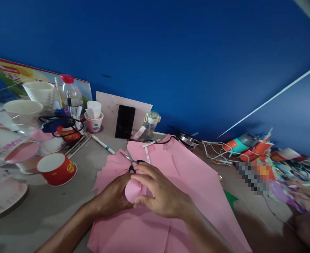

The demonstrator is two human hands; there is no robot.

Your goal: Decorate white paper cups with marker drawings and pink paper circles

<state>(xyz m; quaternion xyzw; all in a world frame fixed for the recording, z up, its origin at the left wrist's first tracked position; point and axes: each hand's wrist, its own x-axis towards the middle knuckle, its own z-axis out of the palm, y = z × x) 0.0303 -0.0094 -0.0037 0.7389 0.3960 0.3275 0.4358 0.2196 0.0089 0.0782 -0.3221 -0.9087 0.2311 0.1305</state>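
A round pink paper piece point(132, 190) sits between my two hands, just above a pile of pink paper sheets point(197, 179). My left hand point(115, 195) grips it from the left, its fingers partly hidden behind the piece. From the right, my right hand point(160, 191) curls over it, with the thumb at its lower edge and the fingers on top. Whether the piece is flat or wrapped on something underneath, I cannot tell. Black-handled scissors point(130, 160) lie with parted blades on the paper, just beyond my fingers.
A red paper bowl point(56, 170), stacked white cups point(40, 95) and a red-capped bottle point(70, 93) stand on the left. At the back, a black phone point(125, 121) leans upright beside a glass jar point(152, 123). Markers point(103, 144) lie around. Another person's hand point(302, 196) is far right.
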